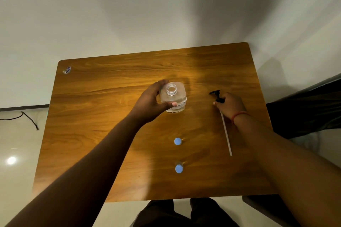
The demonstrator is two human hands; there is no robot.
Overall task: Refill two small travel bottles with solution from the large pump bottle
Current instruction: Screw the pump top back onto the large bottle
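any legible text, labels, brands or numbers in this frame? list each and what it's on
None can be read.
White label on the large bottle: dark print, partly hidden behind the left hand, too blurred to read.
Small sticker at the table's far left corner: blue and white marks, too small to read.
Two blue caps, black pump head: no text visible.

wooden tabletop point(110, 97) | small sticker point(67, 70) at far-left corner | black cable point(27, 119) on pale floor point(16, 143)
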